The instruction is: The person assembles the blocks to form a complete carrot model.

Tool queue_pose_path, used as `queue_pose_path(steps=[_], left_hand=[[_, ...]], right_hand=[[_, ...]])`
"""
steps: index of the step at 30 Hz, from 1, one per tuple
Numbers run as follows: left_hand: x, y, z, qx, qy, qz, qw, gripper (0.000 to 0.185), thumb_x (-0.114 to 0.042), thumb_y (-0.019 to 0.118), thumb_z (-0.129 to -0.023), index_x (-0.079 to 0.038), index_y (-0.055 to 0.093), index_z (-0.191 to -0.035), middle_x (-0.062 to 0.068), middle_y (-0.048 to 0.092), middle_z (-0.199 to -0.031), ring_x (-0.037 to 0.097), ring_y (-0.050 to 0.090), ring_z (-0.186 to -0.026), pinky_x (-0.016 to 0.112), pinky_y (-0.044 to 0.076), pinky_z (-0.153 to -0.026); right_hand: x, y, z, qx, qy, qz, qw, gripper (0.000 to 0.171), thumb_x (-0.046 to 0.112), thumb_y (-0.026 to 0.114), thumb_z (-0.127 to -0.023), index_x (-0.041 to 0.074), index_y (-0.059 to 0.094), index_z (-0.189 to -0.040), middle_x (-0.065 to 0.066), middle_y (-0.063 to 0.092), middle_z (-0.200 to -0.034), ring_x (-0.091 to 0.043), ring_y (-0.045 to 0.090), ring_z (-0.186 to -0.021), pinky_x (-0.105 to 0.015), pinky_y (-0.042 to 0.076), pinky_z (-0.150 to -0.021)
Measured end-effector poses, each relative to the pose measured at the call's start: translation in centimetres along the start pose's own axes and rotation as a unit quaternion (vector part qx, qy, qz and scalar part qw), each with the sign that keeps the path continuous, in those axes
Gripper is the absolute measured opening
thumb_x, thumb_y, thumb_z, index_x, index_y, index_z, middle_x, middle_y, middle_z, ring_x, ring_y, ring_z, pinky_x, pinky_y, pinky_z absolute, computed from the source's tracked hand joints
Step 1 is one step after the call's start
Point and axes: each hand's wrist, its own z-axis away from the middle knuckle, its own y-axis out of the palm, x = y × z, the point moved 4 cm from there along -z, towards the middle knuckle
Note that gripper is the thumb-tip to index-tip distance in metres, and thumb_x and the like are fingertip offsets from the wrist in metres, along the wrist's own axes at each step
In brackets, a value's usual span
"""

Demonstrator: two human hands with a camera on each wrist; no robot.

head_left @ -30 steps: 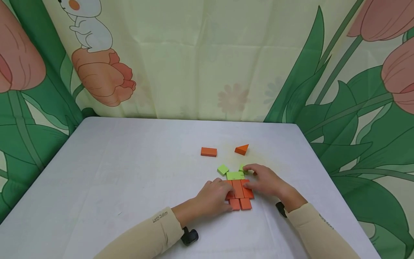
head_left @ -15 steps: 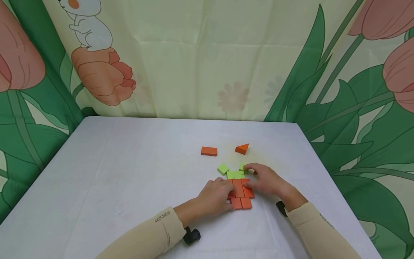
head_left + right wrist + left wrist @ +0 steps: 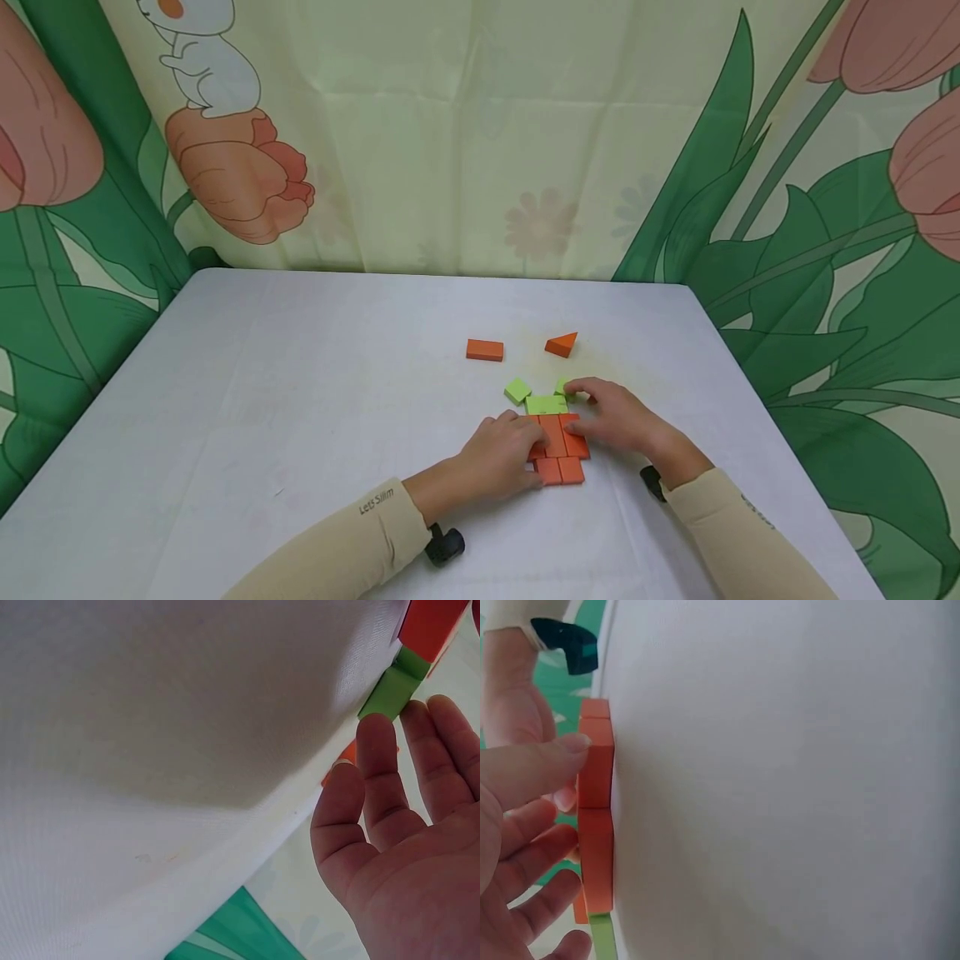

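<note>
Flat on the white table lies a figure of wooden blocks. Its middle is a row of orange-red blocks (image 3: 552, 435), with two shorter orange-red blocks (image 3: 571, 471) on the near side. A green rectangular block (image 3: 546, 405) lies at the far side, flanked by a small green block (image 3: 517, 391) at left and another small green block (image 3: 390, 691) at right. My left hand (image 3: 497, 458) rests along the figure's left edge, its thumb (image 3: 570, 746) touching a block's side. My right hand (image 3: 617, 417) is at the right edge, fingertips at the right green block, thumb by the orange-red row.
Beyond the figure lie an orange rectangular block (image 3: 484, 351) and an orange triangular block (image 3: 561, 345). The white table (image 3: 300, 375) ends at a printed curtain (image 3: 450, 167) with tulips and a rabbit.
My left hand has shifted slightly right, and the near left short block has moved right against its neighbour. The right hand stays in place. Nothing visible differs over the last half second.
</note>
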Motion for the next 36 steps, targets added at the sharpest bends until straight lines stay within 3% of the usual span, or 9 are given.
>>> queue_pose_path(steps=[6,12,18,22,27,32,36], left_hand=[[0.8,-0.6,0.0,0.008,0.010,0.023,0.9997,0.037,-0.031,0.080,-0.086,-0.020,0.067,-0.119,-0.012,0.060,-0.102,0.013,0.049,-0.107,0.033,0.042,-0.089],[1.9,-1.7,-0.5,0.006,0.007,0.020,0.9998,0.046,-0.031,0.080,-0.086,-0.017,0.066,-0.128,-0.009,0.063,-0.112,0.015,0.051,-0.110,0.034,0.044,-0.091],[4.3,-3.6,-1.6,-0.016,0.000,0.012,0.9998,0.049,-0.030,0.078,-0.089,-0.014,0.064,-0.133,-0.003,0.063,-0.130,0.022,0.052,-0.122,0.041,0.044,-0.098],[6.9,-5.2,-2.5,-0.030,-0.024,0.010,0.9992,0.053,-0.027,0.078,-0.089,-0.012,0.061,-0.137,0.002,0.061,-0.136,0.025,0.050,-0.127,0.045,0.042,-0.102],[10.3,-6.6,-3.8,-0.044,-0.083,0.044,0.9946,0.057,-0.021,0.077,-0.089,-0.011,0.057,-0.141,0.005,0.058,-0.139,0.028,0.048,-0.130,0.046,0.041,-0.104],[13.1,-6.7,-4.8,-0.063,-0.135,0.052,0.9875,0.055,-0.019,0.074,-0.091,-0.011,0.056,-0.143,0.006,0.057,-0.141,0.029,0.047,-0.132,0.047,0.039,-0.106],[14.5,-6.3,-5.1,-0.060,-0.160,0.051,0.9840,0.053,-0.019,0.071,-0.094,-0.011,0.054,-0.144,0.007,0.054,-0.144,0.030,0.044,-0.135,0.047,0.035,-0.109]], right_hand=[[0.0,0.0,0.1,-0.003,-0.008,0.000,1.000,0.053,0.019,0.078,-0.087,0.002,0.058,-0.134,-0.014,0.058,-0.134,-0.035,0.055,-0.114,-0.050,0.046,-0.097],[-0.1,0.0,0.1,-0.003,-0.008,0.001,1.000,0.053,0.020,0.078,-0.087,0.003,0.058,-0.134,-0.014,0.058,-0.134,-0.035,0.055,-0.114,-0.051,0.046,-0.096],[-0.2,0.2,-0.1,0.002,0.011,0.000,1.000,0.054,0.022,0.077,-0.088,0.005,0.058,-0.136,-0.013,0.057,-0.136,-0.035,0.055,-0.116,-0.051,0.046,-0.097],[-0.3,0.2,0.0,0.004,0.020,-0.003,1.000,0.055,0.022,0.078,-0.088,0.006,0.057,-0.137,-0.012,0.056,-0.137,-0.035,0.054,-0.117,-0.051,0.045,-0.098],[-0.3,0.2,0.2,-0.001,0.024,-0.008,1.000,0.055,0.021,0.078,-0.088,0.006,0.057,-0.136,-0.012,0.056,-0.137,-0.034,0.053,-0.118,-0.051,0.045,-0.098],[-0.2,0.2,0.3,-0.001,0.025,-0.009,1.000,0.055,0.022,0.078,-0.088,0.007,0.057,-0.136,-0.011,0.056,-0.137,-0.034,0.053,-0.118,-0.051,0.045,-0.098],[-0.2,0.2,0.2,0.001,0.027,-0.006,1.000,0.055,0.023,0.078,-0.088,0.007,0.057,-0.136,-0.011,0.056,-0.137,-0.033,0.053,-0.118,-0.050,0.045,-0.098]])
